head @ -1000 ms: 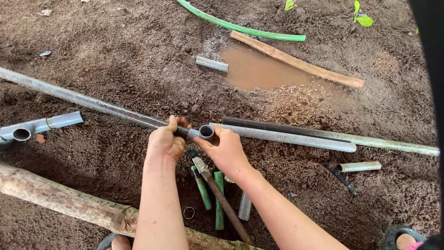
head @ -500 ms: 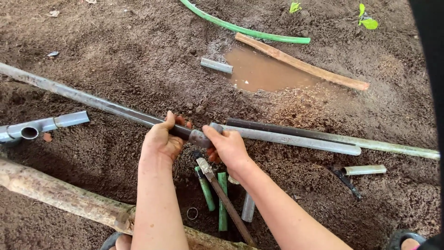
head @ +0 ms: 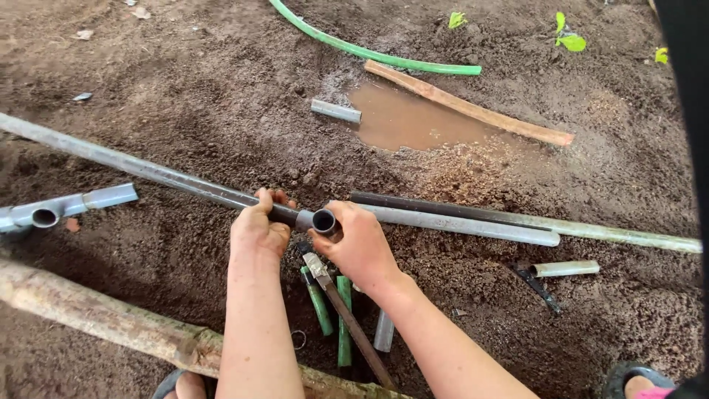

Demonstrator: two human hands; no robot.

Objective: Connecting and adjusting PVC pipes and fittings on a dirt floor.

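Observation:
My left hand grips a long grey pipe that runs off to the upper left over bare soil. My right hand is wrapped around a grey tee fitting at the pipe's end, its open socket facing up toward me. A second grey pipe runs right from under my right hand. Behind it lies a darker pipe. Below my hands, a tool with a rusty shaft and green-handled tools lie in the dirt.
A muddy puddle sits beyond the pipes, with a wooden slat, a green hose and a short pipe stub near it. Another tee assembly lies at left, a log at lower left, a pipe offcut at right.
The tee fitting's open socket, hidden half a second ago, now faces up again between my hands. Both hands keep their grip at the joint; the view shifted slightly.

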